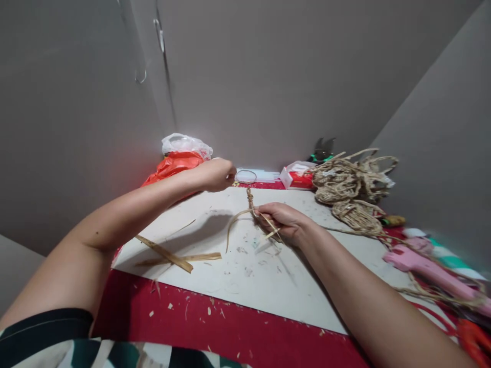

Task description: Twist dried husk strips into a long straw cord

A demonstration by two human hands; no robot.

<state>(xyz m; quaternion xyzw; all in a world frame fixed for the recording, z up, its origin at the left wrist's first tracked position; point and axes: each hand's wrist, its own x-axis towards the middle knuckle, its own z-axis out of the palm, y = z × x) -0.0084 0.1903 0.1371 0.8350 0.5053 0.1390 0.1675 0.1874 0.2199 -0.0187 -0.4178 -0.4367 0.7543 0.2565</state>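
My right hand, fingers pinched together, grips a short braided straw cord over the white board. The cord's knotted end points away from me, and loose strands stick out around my fingers. One thin strand curves down to the left. My left hand is raised beyond it with its fingers closed; whatever they may hold is hidden. Two flat dry straw strips lie crossed on the board's left side, below my left forearm.
The white board rests on a red cloth strewn with scraps. At right are coiled straw rope, a pink glue gun and a red-and-white box. Plastic bags stand back left, a ring at the back.
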